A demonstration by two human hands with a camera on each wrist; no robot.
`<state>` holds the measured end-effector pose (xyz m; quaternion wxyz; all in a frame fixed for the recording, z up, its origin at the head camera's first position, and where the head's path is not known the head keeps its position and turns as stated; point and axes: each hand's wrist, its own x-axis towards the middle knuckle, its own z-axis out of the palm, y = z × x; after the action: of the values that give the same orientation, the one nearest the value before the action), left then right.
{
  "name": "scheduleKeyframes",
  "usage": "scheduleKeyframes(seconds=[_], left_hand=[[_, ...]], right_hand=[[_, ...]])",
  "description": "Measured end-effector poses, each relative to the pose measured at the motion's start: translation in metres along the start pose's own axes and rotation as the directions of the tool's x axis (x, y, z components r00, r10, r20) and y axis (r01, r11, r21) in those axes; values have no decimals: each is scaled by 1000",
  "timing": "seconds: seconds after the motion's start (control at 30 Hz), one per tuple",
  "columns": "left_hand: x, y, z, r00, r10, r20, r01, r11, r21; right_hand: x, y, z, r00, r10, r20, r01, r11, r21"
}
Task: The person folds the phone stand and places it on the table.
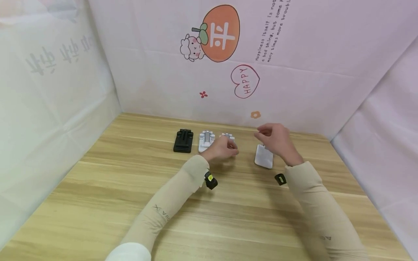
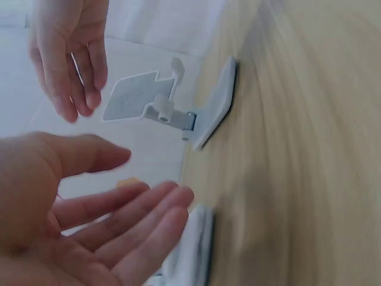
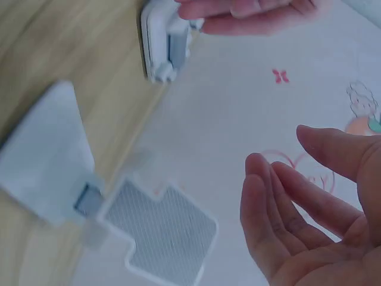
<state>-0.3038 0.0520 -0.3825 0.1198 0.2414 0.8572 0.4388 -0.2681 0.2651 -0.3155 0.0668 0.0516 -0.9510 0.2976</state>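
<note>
A white phone stand stands unfolded at the right of the row, its base on the table. In the left wrist view its grey-padded plate is raised on a hinged arm. My right hand hovers just above and beside this stand, fingers relaxed and holding nothing. My left hand is loosely spread in front of a folded white phone stand, which it partly hides. A gap shows between each hand and the unfolded stand in the wrist views.
Another folded white phone stand and a folded black phone stand lie to the left. Wood-grain table extends toward me. A printed white cloth rises behind the row, with cloth walls at both sides.
</note>
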Motion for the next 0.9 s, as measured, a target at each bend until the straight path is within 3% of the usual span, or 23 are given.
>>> scheduleKeyframes(seconds=[0.1, 0.27, 0.47, 0.7, 0.9], left_hand=[[1, -1, 4, 998, -8, 68, 18, 989, -148], [2, -2, 11, 985, -78, 154, 128, 927, -353], [8, -2, 22, 980, -107, 165, 170, 884, -436], [13, 1, 33, 977, -128, 172, 199, 842, -502], [17, 4, 41, 974, -134, 183, 215, 802, -557]], right_hand=[[-2, 6, -12, 1000, 3, -27, -3, 1000, -18], [1, 18, -26, 995, -19, -100, 12, 997, -70], [12, 35, -36, 988, -51, -146, 25, 984, -174], [24, 53, -40, 999, 16, -28, -20, 987, -160], [33, 63, -38, 1000, -1, 21, 4, 986, -167]])
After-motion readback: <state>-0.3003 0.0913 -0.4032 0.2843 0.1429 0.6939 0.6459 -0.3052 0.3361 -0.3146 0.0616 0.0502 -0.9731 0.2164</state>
